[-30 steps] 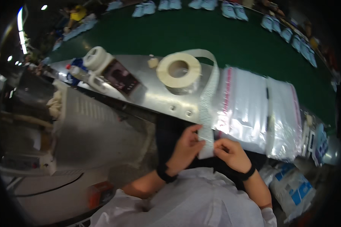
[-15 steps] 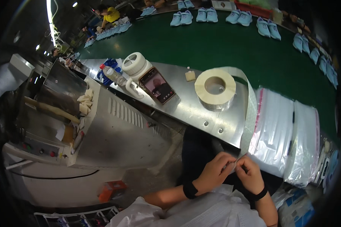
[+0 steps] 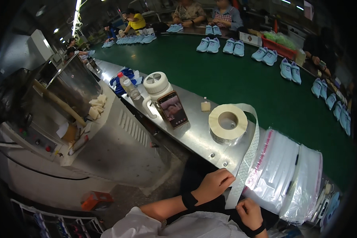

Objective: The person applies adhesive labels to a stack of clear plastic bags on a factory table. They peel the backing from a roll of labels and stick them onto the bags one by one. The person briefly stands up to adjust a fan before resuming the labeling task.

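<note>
White label strip (image 3: 248, 158) trails from roll (image 3: 227, 123) on steel surface (image 3: 194, 135). Left hand (image 3: 213, 183) pinches strip; right hand (image 3: 248, 212) closed at its end. Risk: hard tug tears strip, drags roll off edge.

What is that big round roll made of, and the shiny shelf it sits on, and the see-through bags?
The roll looks like matte cream paper tape or labels, with a strip running down to both hands. The shelf seems brushed metal: grey, with dull reflections and screws. The bags look like thin clear plastic: glossy and wrinkled.
</note>
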Demonstrator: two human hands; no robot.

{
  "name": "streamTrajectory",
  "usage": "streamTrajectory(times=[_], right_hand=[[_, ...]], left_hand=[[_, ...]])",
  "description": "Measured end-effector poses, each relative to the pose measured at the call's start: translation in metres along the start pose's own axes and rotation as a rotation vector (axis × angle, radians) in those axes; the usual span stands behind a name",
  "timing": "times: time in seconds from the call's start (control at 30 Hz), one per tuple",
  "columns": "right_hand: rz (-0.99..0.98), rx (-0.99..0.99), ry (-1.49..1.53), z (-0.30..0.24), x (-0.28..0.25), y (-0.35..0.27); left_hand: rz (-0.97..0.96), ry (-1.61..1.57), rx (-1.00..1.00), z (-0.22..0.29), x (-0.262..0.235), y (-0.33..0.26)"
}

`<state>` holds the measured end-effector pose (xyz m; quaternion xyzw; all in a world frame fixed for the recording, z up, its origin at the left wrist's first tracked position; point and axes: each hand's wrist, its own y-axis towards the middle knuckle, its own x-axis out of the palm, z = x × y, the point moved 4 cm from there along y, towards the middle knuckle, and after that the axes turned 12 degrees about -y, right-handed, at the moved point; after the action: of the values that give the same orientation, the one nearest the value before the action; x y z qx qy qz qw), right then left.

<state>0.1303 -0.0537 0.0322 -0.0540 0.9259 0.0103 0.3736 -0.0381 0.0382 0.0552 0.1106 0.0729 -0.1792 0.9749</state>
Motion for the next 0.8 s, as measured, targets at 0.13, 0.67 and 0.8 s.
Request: streamTrajectory(times=[0.13, 0.67, 0.8], right_hand=[[0.399, 0.248, -0.022, 0.023, -0.034, 0.011], [0.635, 0.196, -0.631, 0.029, -0.026, 0.035], [0.628, 0.167, -0.465, 0.06, -0.03, 0.027]], left_hand=[[-0.236, -0.394, -0.189, -0.002, 0.042, 0.016], [-0.089, -1.197, -0.518, -0.089, 0.104, 0.031], [-0.072, -1.106, -0.513, -0.078, 0.102, 0.033]])
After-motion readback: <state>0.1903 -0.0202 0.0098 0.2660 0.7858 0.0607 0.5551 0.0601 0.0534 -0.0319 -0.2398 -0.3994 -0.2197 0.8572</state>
